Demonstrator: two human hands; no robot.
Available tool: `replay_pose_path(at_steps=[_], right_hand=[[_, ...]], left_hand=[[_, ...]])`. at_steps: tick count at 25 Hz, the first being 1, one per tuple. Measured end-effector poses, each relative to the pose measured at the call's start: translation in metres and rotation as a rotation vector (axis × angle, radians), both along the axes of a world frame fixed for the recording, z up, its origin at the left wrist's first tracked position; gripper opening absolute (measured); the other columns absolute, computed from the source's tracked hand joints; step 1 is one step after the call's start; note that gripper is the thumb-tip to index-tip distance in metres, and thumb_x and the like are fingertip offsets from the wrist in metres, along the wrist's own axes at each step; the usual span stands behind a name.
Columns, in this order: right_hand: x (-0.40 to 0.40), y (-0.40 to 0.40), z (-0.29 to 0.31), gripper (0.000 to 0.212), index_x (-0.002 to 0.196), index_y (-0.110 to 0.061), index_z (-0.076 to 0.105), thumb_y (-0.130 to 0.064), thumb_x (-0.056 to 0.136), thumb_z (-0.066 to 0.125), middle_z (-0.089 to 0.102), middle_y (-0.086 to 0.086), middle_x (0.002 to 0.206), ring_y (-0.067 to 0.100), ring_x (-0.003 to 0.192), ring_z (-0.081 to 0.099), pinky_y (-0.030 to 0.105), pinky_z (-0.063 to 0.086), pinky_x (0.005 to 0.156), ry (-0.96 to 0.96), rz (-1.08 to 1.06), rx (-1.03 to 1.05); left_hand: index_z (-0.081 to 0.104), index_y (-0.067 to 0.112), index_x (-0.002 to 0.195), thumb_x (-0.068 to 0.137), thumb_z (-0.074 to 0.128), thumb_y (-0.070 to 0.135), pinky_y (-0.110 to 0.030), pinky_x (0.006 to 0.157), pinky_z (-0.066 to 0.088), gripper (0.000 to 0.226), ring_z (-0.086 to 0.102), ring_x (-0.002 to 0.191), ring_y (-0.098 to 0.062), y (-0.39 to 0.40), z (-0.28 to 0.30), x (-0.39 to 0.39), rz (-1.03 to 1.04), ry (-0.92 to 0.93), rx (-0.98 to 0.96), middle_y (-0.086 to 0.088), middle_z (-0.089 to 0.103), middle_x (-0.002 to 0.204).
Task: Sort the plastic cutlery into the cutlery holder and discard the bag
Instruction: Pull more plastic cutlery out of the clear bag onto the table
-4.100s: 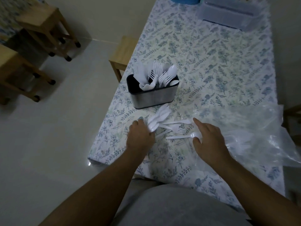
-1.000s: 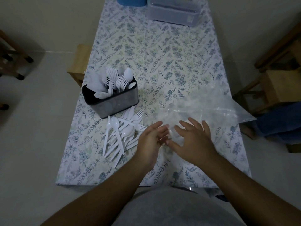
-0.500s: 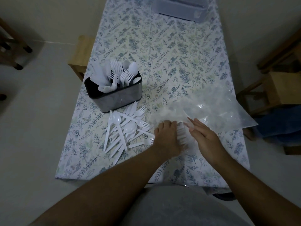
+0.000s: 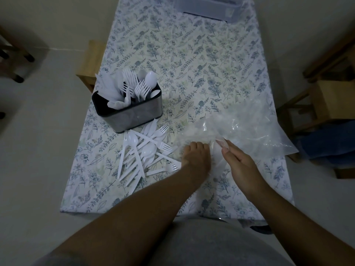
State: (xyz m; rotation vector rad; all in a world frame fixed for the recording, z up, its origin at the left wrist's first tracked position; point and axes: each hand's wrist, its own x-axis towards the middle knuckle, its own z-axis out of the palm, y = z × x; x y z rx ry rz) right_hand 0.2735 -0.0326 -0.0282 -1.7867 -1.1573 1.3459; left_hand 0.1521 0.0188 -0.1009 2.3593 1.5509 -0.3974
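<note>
Covering most of the view, a table (image 4: 192,60) with a leaf-patterned cloth is shown, flanked by wooden stools (image 4: 334,100) at the right and far left. A clear plastic bag (image 4: 247,127) is spread flat on the right half of the cloth, its near-left edge gathered between the two hands. A metal cutlery holder (image 4: 132,114) is seen on the left side, already stocked with upright white forks and spoons. A loose pile of white plastic cutlery (image 4: 143,152) is laid just near of the holder, left of the hands. The left hand (image 4: 196,158) is pressed knuckles-up on the bag's edge, fingers curled into the plastic. The right hand (image 4: 240,164) is closed in a pinch on the bag.
</note>
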Motion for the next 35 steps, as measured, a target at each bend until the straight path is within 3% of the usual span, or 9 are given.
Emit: replay_pose_path(at_steps=[3, 6, 10, 15, 21, 25, 28, 32, 35], right_hand=[[0.001, 0.002, 0.0, 0.04, 0.144, -0.035, 0.054, -0.037, 0.104, 0.048, 0.046, -0.022, 0.152, -0.006, 0.139, 0.038, 0.022, 0.028, 0.117, -0.004, -0.022, -0.007], [0.001, 0.005, 0.005, 0.036, 0.14, -0.046, 0.055, -0.038, 0.105, 0.045, 0.047, -0.025, 0.148, -0.006, 0.137, 0.041, 0.015, 0.029, 0.108, -0.011, -0.02, 0.012], [0.001, 0.011, 0.009, 0.034, 0.133, -0.055, 0.056, -0.038, 0.106, 0.044, 0.047, -0.021, 0.152, -0.002, 0.14, 0.039, 0.027, 0.028, 0.119, -0.013, -0.025, 0.032], [0.0, 0.019, 0.01, 0.039, 0.14, -0.046, 0.053, -0.028, 0.107, 0.045, 0.039, -0.012, 0.159, 0.004, 0.15, 0.024, 0.034, 0.016, 0.125, -0.095, 0.043, 0.06], [0.016, 0.032, -0.014, 0.056, 0.154, -0.036, 0.034, -0.028, 0.103, 0.053, 0.019, -0.005, 0.168, 0.016, 0.155, 0.008, 0.032, 0.006, 0.12, -0.542, 0.344, 0.139], [0.009, 0.036, -0.028, 0.063, 0.158, -0.036, 0.024, -0.021, 0.102, 0.051, 0.008, -0.001, 0.17, 0.022, 0.156, 0.002, 0.042, 0.008, 0.124, -0.599, 0.458, 0.105], [0.006, 0.039, -0.03, 0.056, 0.156, -0.037, 0.028, -0.02, 0.105, 0.044, 0.015, -0.001, 0.169, 0.019, 0.156, 0.006, 0.043, 0.006, 0.126, -0.548, 0.419, 0.074], [0.009, 0.038, -0.031, 0.049, 0.155, -0.037, 0.032, -0.033, 0.107, 0.041, 0.026, -0.003, 0.166, 0.015, 0.154, 0.014, 0.046, 0.01, 0.127, -0.451, 0.324, 0.11], [0.011, 0.032, -0.031, 0.049, 0.155, -0.039, 0.03, -0.037, 0.107, 0.04, 0.025, -0.004, 0.166, 0.014, 0.155, 0.014, 0.047, 0.01, 0.127, -0.418, 0.309, 0.11]], left_hand=[[0.035, 0.004, 0.139, 0.091, 0.062, 0.029, -0.042, 0.105, 0.038, 0.061, 0.046, 0.121, -0.032, 0.004, 0.004, 0.002, -0.041, 0.088, -0.015, -0.017, 0.047, 0.133], [0.043, 0.005, 0.133, 0.097, 0.052, 0.035, -0.043, 0.104, 0.038, 0.048, 0.049, 0.121, -0.033, 0.006, 0.01, 0.0, -0.013, 0.01, -0.025, -0.017, 0.052, 0.131], [0.05, 0.007, 0.125, 0.101, 0.04, 0.041, -0.045, 0.099, 0.039, 0.043, 0.052, 0.117, -0.034, 0.011, 0.026, -0.011, 0.116, -0.192, -0.156, -0.017, 0.057, 0.126], [0.05, 0.008, 0.121, 0.101, 0.045, 0.034, -0.043, 0.095, 0.042, 0.033, 0.053, 0.115, -0.032, 0.004, 0.055, -0.029, 0.175, -0.207, -0.223, -0.014, 0.056, 0.122], [0.053, 0.013, 0.111, 0.104, 0.037, 0.039, -0.04, 0.088, 0.049, 0.031, 0.056, 0.101, -0.023, -0.042, 0.046, -0.111, 0.395, -0.361, -0.117, -0.004, 0.058, 0.103], [0.049, 0.018, 0.099, 0.103, 0.04, 0.039, -0.04, 0.081, 0.049, 0.023, 0.052, 0.091, -0.02, -0.064, 0.021, -0.142, 0.584, -0.482, -0.007, 0.003, 0.049, 0.094], [0.046, 0.018, 0.094, 0.103, 0.041, 0.04, -0.038, 0.079, 0.047, 0.024, 0.051, 0.091, -0.02, -0.058, 0.015, -0.136, 0.726, -0.472, 0.057, 0.0, 0.051, 0.093], [0.049, 0.01, 0.126, 0.095, 0.051, 0.053, -0.045, 0.099, 0.04, 0.053, 0.046, 0.122, -0.031, -0.04, 0.022, -0.118, 0.893, -0.446, 0.047, -0.01, 0.049, 0.122], [0.038, 0.018, 0.144, 0.091, 0.054, 0.055, -0.048, 0.11, 0.029, 0.067, 0.032, 0.136, -0.028, -0.04, 0.028, -0.11, 0.814, -0.443, 0.17, -0.009, 0.037, 0.144]])
